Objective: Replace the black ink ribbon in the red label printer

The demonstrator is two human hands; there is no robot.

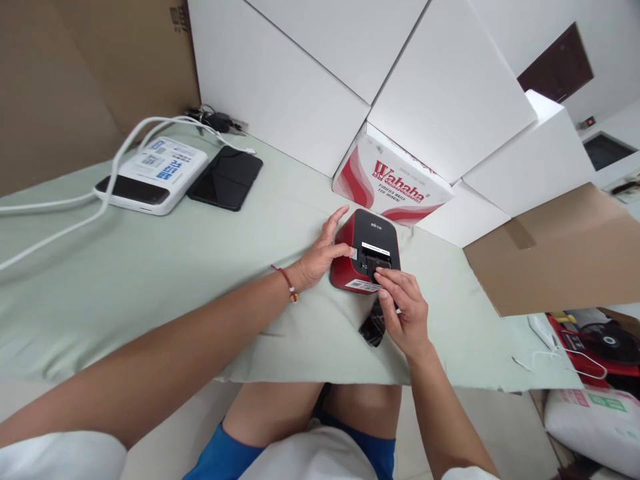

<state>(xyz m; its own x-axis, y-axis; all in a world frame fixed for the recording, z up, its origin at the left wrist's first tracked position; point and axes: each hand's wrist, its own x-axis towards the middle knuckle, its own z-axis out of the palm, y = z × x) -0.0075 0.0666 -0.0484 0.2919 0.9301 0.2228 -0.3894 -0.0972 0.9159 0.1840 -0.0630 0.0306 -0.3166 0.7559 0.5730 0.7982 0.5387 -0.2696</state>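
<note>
A small red-and-black machine (pixel 377 237), perhaps a label printer, stands on the cloth-covered table in front of me. A white printed strip lies across its top slot. My left hand (pixel 320 260) is at its left side, fingers stretched and apart, the thumb touching a light grey tab (pixel 355 254) on the top. With closed fingertips, my right hand (pixel 405 303) pinches a small dark rectangular piece (pixel 379 264) at the machine's near end; whether it is attached cannot be told. Beneath that hand lies a glossy black item (pixel 373 325), partly hidden.
At left are a white device with cables (pixel 155 173), a black phone (pixel 227 178) and keys (pixel 217 121). A Wahaha carton (pixel 393 177) stands behind the machine against white boxes (pixel 430 87). A cardboard flap (pixel 555 253) and a white cable (pixel 565 353) are at right.
</note>
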